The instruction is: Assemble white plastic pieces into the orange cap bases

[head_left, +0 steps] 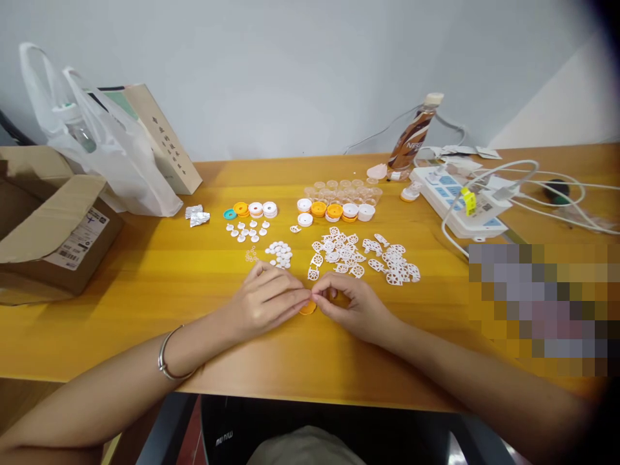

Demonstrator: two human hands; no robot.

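My left hand (265, 298) and my right hand (351, 303) meet fingertip to fingertip on the yellow wooden table (145, 284), both pinched round a small orange round cap (308, 309) that rests on the tabletop. Just beyond my hands lie a heap of white lattice-shaped plastic pieces (361, 255), a cluster of small white discs (279, 253) and rows of orange and white caps (334, 211). A silver bangle (167, 361) sits on my left wrist.
A cardboard box (46, 226) and white plastic bag (104, 148) stand at the left, with a book (162, 139) behind. A brown drink bottle (411, 139), a white power strip (465, 200) and cables lie at the back right. Clear small cups (341, 188) sit behind the caps.
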